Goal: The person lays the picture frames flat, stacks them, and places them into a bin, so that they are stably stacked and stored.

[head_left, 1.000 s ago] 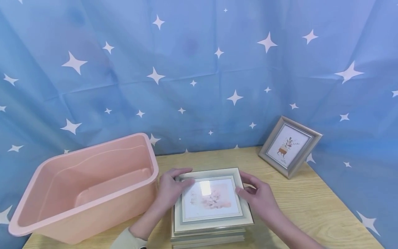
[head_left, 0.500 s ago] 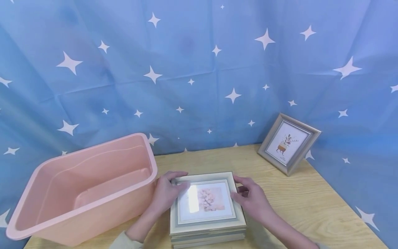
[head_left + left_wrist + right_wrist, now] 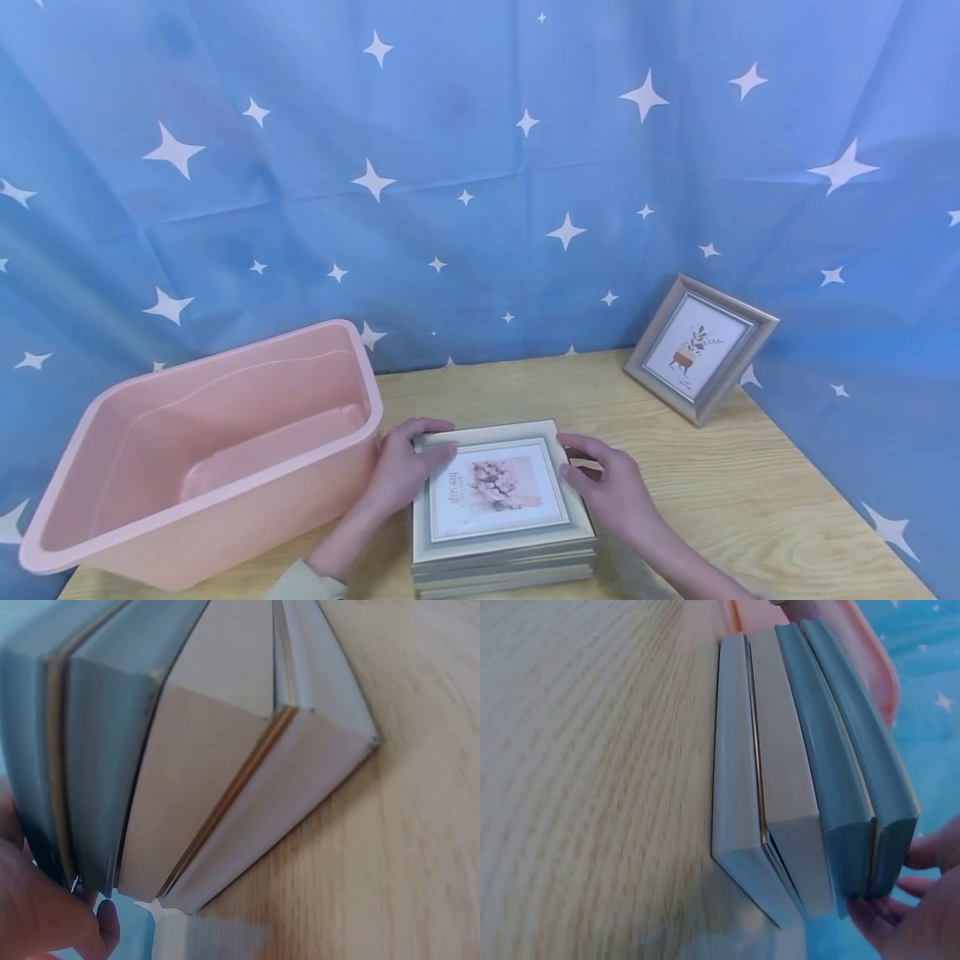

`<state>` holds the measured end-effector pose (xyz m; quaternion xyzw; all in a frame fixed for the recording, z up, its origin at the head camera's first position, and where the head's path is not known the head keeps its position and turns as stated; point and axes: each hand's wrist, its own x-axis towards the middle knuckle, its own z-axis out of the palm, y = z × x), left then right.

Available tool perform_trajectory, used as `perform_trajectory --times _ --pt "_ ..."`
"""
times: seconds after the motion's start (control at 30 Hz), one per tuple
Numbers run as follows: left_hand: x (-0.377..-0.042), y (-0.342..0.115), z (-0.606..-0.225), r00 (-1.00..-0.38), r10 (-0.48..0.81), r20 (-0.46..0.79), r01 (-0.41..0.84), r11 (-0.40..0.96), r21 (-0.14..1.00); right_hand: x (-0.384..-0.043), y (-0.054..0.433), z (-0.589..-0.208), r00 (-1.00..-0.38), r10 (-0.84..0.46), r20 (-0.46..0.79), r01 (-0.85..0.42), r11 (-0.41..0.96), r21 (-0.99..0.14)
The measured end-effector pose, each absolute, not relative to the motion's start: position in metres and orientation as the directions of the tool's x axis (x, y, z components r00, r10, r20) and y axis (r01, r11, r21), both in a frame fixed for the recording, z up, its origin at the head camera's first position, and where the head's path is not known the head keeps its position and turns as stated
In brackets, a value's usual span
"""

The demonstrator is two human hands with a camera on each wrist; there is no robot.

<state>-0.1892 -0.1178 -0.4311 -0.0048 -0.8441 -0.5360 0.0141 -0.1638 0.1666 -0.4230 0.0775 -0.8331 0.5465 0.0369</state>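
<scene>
A pale picture frame (image 3: 498,533) with a pink flower print lies on top of a stack of frames (image 3: 510,575) on the table. My left hand (image 3: 401,475) holds its far left corner, thumb on the face. My right hand (image 3: 615,487) pinches its right edge, thumb on the border and forefinger at the far corner. In the left wrist view, the left hand (image 3: 45,911) is at the upper, bluish frames (image 3: 105,772); lower ones look cream and white. In the right wrist view, the right hand's fingers (image 3: 877,919) touch the upper two frames (image 3: 844,750) near a corner.
A pink plastic tub (image 3: 225,500) stands on the left, close beside my left forearm. At the back right a silver-brown picture frame (image 3: 693,350) with a plant print stands tilted on the wooden table (image 3: 772,500). Behind hangs a blue star-patterned cloth (image 3: 480,150).
The top frame, held in both hands, has come down and slightly left, and now lines up with the stack beneath. The glare on its glass has gone, so the print shows clearly.
</scene>
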Motion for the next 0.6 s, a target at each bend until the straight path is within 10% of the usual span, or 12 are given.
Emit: perform_trajectory --times 0.6 --pt "-0.192 -0.122 -0.440 -0.997 0.013 0.074 0.073 0.368 0.927 -0.193 0.214 -0.396 -0.883 -0.360 0.301 -0.453 0.482 -0.750"
